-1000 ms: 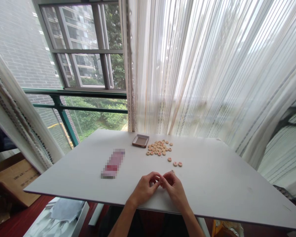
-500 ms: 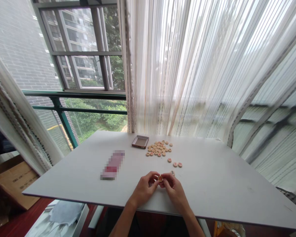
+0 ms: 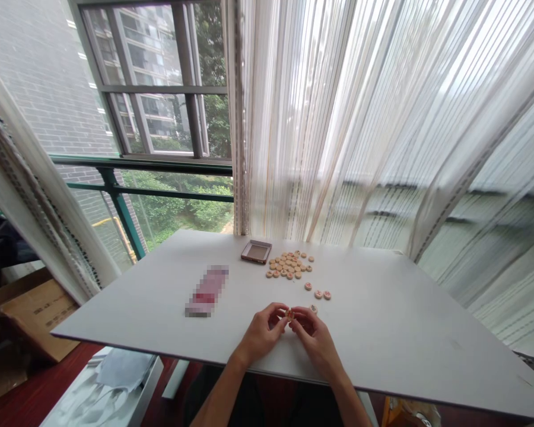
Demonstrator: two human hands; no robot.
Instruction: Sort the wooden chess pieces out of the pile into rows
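Between the fingertips of both hands is a round wooden Chinese chess piece (image 3: 289, 315), just above the front part of the white table (image 3: 382, 332). My left hand (image 3: 262, 332) pinches it from the left, and my right hand (image 3: 314, 339) grips it from the right. Close behind my right fingers lies one loose piece (image 3: 313, 309) with a dark mark. Further back sit a red-marked piece (image 3: 308, 286) and two more side by side (image 3: 323, 295). A cluster of several pieces (image 3: 289, 265) spreads out beyond them, some face up and some showing plain backs.
An open shallow box (image 3: 256, 252) stands left of the cluster. A pixelated pinkish flat object (image 3: 207, 290) lies on the table's left side. Sheer curtains (image 3: 338, 118) hang along the back edge. Cardboard boxes (image 3: 40, 311) are on the floor at left.
The view has shifted slightly, so the scene sits a little higher and further right. Both hands still hold the chess piece, which appears turned somewhat between the fingers.
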